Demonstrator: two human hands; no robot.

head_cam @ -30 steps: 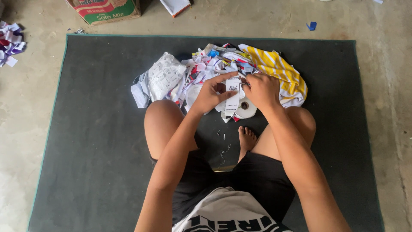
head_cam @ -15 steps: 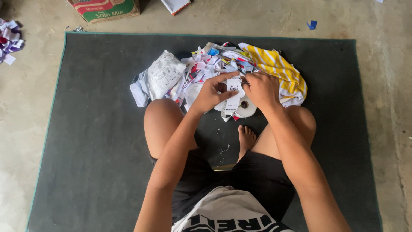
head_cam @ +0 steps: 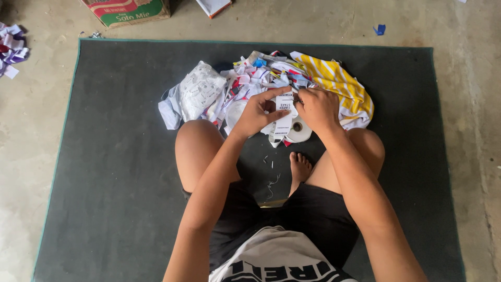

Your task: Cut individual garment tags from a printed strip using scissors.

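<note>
Person: seated cross-legged on a dark grey mat (head_cam: 104, 183), in black shorts and a grey and black top, one bare foot (head_cam: 299, 168) tucked between the knees.
Thread scraps: a few small pale snippets (head_cam: 271, 183) lie on the mat just in front of the foot.
Left hand: the left hand (head_cam: 257, 112) is closed in a pinch on the left edge of a white printed label strip (head_cam: 282, 116), fingers stretched along its top.
Right hand: the right hand (head_cam: 317, 108) is curled shut at the strip's upper right edge, touching it; whether it holds anything small besides cannot be told.
Label strip: held upright between both hands, above the middle of the mat, its lower end hanging toward a white roll of tape (head_cam: 298, 128) just beneath.
Pile: a heap of cut labels and fabric scraps (head_cam: 250, 83) sits beyond the hands, toward the mat's far edge.
Left of pile: a crumpled clear plastic bag (head_cam: 195, 94) of printed labels.
Right of pile: a yellow and white striped cloth (head_cam: 339, 86).
Floor beyond the mat: a cardboard box (head_cam: 128, 10) near the far left corner, loose scraps (head_cam: 11, 49) at the left, a blue fleck (head_cam: 380, 29) at the far right.
</note>
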